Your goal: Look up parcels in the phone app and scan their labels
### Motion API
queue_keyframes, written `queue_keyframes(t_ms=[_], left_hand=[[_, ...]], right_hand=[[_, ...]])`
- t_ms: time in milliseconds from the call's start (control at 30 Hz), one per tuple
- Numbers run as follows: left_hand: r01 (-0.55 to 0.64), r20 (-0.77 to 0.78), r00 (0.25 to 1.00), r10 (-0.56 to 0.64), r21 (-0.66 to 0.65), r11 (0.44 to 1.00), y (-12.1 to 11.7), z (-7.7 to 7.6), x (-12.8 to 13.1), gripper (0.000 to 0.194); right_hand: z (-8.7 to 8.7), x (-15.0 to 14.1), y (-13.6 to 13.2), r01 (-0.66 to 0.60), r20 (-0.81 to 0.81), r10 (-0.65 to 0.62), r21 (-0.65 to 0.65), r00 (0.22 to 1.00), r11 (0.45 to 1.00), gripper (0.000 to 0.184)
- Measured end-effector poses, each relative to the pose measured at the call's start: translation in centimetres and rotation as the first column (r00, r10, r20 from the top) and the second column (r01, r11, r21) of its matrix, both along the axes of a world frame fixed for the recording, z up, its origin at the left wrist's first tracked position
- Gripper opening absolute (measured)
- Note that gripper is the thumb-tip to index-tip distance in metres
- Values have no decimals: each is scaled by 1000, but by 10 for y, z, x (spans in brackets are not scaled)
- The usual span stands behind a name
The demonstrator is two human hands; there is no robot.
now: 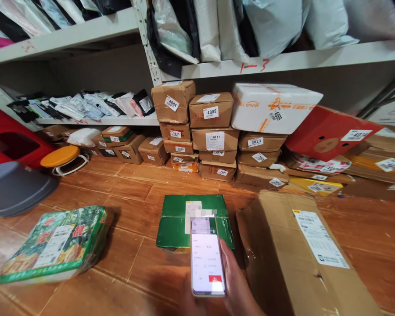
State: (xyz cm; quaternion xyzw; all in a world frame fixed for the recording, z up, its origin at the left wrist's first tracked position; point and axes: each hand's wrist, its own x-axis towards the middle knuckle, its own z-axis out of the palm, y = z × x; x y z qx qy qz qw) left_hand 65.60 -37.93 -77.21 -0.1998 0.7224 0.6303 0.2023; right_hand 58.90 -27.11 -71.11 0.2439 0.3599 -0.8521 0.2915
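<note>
My right hand (239,287) is closed around a smartphone (206,261), held upright at the bottom centre with its lit screen facing me. Just beyond the phone, a green box (173,221) with a white label lies on the wooden floor (128,206). A large brown cardboard box (292,263) with a shipping label stands close to the right of my hand. My left hand is out of view.
A flat box printed with fruit (55,243) lies at the left. Numbered cardboard parcels (213,131), a white foam box (273,107) and a red box (325,131) are stacked against the shelving (283,59). A grey plastic item (13,186) and an orange lid (59,156) sit far left.
</note>
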Motion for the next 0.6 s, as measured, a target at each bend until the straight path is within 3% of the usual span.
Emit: queue_keyframes(t_ms=[33,67,133,167,267,367,500,600], left_hand=[[-48,-57,998,40,-142,989,-8,1,-18,29],[-87,-132,990,46,-326,941,-17,3,-39,28],[-125,-257,964,-68,-665,736,-38,9,-83,26],[-109,-266,942,-204,-818,565,-51,12,-104,25],[13,-189,904,-384,-884,466,-86,14,-157,35],[172,-34,856,-516,-922,346,-105,11,-179,52],[240,117,855,-504,-953,185,-99,14,-171,74],[267,204,891,-405,-958,106,-85,22,-138,75]], right_hand=[[-2,1,6,14,-4,-14,-4,1000,1000,54],[-4,3,13,32,-2,-32,-4,999,999,54],[-6,5,25,78,21,-78,-2,997,997,57],[-7,6,30,96,40,-96,-3,995,995,58],[-6,9,36,125,90,-125,11,988,992,65],[-7,14,36,84,101,-85,18,991,996,71],[-11,23,39,-1,90,1,3,996,1000,82],[-20,34,47,-45,119,44,8,992,999,100]])
